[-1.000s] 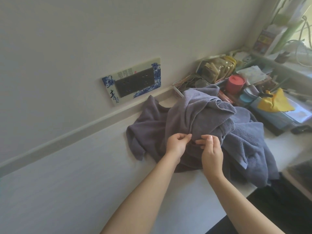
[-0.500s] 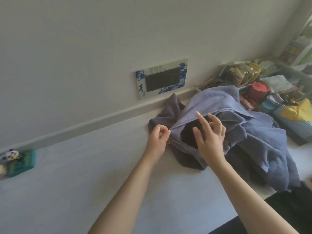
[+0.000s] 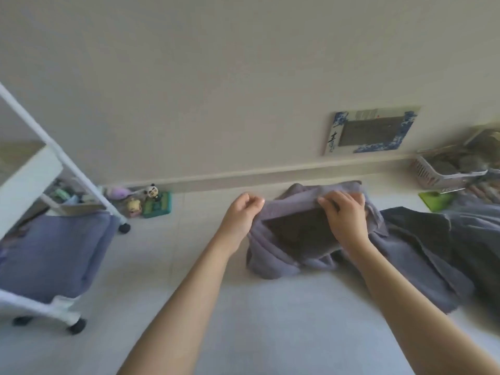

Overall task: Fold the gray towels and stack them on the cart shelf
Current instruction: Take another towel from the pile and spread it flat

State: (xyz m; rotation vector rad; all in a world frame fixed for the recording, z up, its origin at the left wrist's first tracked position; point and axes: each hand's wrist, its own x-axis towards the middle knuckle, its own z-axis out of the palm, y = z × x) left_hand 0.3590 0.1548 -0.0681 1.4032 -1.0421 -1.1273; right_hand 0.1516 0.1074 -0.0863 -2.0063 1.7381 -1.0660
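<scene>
On the pale white floor (image 3: 243, 320) by the cream wall, a rumpled gray terry-cloth towel (image 3: 284, 255) is being drawn out of a heap. The left hand (image 3: 240, 215) pinches the towel's top hem at its left end, fingers curled in against the thumb. The right hand (image 3: 345, 215) lies further along the same hem, its fingers bent over the edge and seemingly gripping it, though the thumb is hidden, so how firm the hold is I cannot say. Between the two hands the hem runs fairly straight; the rest of the cloth sags below the hands in loose folds, touching the floor, with a darker shadowed hollow under the right wrist.

To do this step well, I would say the hands should move apart along the hem until each holds a corner, then lift and shake the cloth flat before any fold. The right hand looks short of its corner.

A second, darker gray towel (image 3: 422, 255) lies just beside the first on the right and partly under it, so pulling may drag it along. The white wheeled cart (image 3: 40, 169) stands well apart to the left, with folded blue-gray cloth (image 3: 51, 253) already on its lower shelf.
</scene>
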